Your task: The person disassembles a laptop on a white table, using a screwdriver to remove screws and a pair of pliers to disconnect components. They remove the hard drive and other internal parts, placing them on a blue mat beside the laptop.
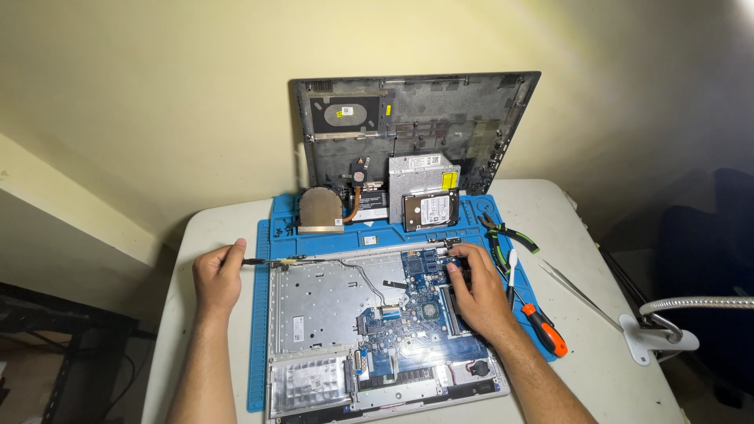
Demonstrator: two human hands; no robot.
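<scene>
An opened laptop base (322, 306) lies on a blue repair mat (263, 235), its blue motherboard (416, 314) exposed. My left hand (217, 276) grips a thin black tool (255, 261) whose tip rests at the base's top-left corner, near the hinge. My right hand (475, 289) presses down on the motherboard's upper right area, fingers curled over a component there.
The laptop's bottom cover (416, 118) leans against the wall. On the mat's far side lie a fan with copper heatpipe (322, 208), an optical drive (420, 177) and a hard drive (430, 210). To the right lie pliers (506, 232), an orange screwdriver (546, 328), tweezers (577, 292) and a lamp clamp (660, 334).
</scene>
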